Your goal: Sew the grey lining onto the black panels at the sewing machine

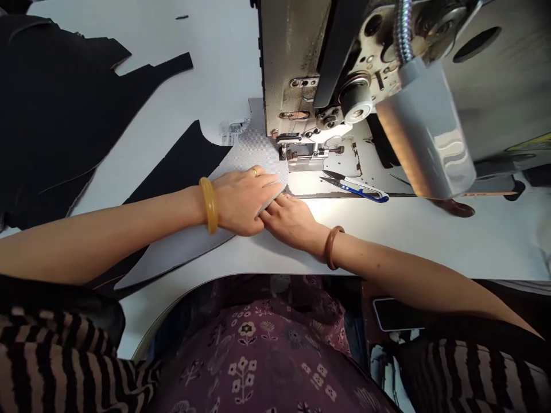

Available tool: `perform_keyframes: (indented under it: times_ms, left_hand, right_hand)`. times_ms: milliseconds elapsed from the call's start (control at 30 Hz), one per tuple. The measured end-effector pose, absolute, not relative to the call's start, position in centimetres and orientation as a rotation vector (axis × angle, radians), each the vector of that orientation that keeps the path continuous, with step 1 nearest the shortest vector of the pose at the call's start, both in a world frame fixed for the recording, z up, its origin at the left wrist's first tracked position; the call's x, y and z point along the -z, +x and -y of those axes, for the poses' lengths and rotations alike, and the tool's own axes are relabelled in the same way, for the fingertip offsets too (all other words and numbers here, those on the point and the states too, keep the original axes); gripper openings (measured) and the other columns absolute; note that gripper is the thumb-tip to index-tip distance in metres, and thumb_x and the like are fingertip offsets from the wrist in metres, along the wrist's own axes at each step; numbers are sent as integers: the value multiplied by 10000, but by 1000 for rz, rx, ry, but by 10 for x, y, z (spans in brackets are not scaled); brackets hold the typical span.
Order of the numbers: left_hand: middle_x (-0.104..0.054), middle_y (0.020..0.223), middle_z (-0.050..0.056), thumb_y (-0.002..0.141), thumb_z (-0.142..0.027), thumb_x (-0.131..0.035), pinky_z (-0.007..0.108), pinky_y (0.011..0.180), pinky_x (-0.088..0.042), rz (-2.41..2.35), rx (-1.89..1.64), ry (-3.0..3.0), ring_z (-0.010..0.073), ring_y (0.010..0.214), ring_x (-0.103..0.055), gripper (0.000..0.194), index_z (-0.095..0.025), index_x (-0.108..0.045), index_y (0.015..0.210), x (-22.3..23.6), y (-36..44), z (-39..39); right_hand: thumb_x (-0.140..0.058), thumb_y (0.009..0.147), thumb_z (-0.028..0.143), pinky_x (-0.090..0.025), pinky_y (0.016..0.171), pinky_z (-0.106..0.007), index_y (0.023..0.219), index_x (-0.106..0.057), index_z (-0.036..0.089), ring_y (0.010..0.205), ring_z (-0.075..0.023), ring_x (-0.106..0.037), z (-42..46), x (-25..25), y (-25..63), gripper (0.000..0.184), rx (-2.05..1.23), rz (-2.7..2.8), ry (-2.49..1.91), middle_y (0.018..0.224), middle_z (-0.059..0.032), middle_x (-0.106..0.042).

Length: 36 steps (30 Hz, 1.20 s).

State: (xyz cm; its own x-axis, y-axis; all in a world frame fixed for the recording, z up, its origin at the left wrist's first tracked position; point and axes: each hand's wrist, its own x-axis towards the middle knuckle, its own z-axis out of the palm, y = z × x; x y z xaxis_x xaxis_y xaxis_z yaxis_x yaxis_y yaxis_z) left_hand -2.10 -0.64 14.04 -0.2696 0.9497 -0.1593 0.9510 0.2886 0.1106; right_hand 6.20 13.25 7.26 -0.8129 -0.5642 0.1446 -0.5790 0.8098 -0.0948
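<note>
A light grey fabric piece [181,252] with a dark layer beneath lies on the white table, its rounded end close to the sewing machine's presser foot [283,152]. On top of it my left hand [241,198] rests flat, fingers stretched toward the machine; its thumb is hidden. My right hand [290,221] meets the left one at the fabric's near edge. Its fingers are bent and closed on that edge, with the fingertips partly covered. A pair of thread snips [355,186] with a blue and white handle lies to the right of the foot.
The sewing machine [297,69] rises over the far side, with a grey lamp [430,132] hanging at its right. Black cut fabric pieces [55,109] cover the left of the table [219,34]. A phone [398,314] lies below the table edge, near my right arm.
</note>
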Motion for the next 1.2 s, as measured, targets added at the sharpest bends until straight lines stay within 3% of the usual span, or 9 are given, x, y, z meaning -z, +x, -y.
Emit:
perform_keyframes:
  times_ms: [167, 400, 600, 867, 1000, 1200]
  left_hand:
    - [-556, 1257, 134, 666, -113, -493, 366, 702, -510, -2443, 240, 1729, 306, 1073, -523, 467, -109, -528, 1132, -138, -11, 10]
    - [-485, 1374, 108, 742, -99, -468, 351, 684, -468, -2411, 383, 1655, 281, 1033, -524, 454, -123, -524, 1193, -147, -9, 3]
    - [-589, 1144, 122, 742, -122, -484, 342, 666, -432, -2423, 404, 1526, 263, 937, -542, 344, -150, -586, 1069, -155, -6, -7]
    - [-519, 1254, 163, 775, -187, -473, 353, 703, -450, -2477, 465, 1462, 287, 1020, -528, 431, -74, -513, 1190, -149, -12, -20]
    - [-534, 1192, 147, 721, -222, -558, 341, 714, -450, -2409, 451, 1284, 291, 958, -575, 548, -145, -484, 1258, -158, -12, -18]
    - [-637, 991, 100, 741, -210, -516, 344, 699, -458, -2281, 489, 1106, 290, 873, -613, 628, -216, -394, 1357, -170, -11, -17]
  right_hand:
    - [-324, 953, 90, -410, 656, -314, 1197, -577, 116, 918, -229, -532, -146, -78, 64, 352, -192, 2773, 1085, 1046, -108, -655]
    - [-339, 959, 103, -491, 797, -382, 1278, -521, 82, 1104, -277, -528, -152, -74, 70, 368, -262, 2782, 1046, 1234, -131, -595]
    - [-346, 947, 82, -490, 814, -395, 1276, -528, 109, 1131, -278, -517, -153, -69, 68, 377, -340, 2774, 1034, 1215, -143, -595]
    - [-405, 946, 161, -444, 752, -369, 1197, -591, 140, 1168, -331, -477, -160, -69, 57, 313, -348, 2761, 960, 1159, -132, -618]
    - [-424, 947, 223, -437, 764, -385, 1209, -592, 104, 1157, -355, -479, -155, -71, 63, 333, -313, 2692, 1007, 1215, -151, -601]
    - [-417, 955, 223, -431, 737, -363, 1203, -605, 131, 1143, -330, -504, -154, -69, 68, 324, -287, 2663, 993, 1314, -134, -561]
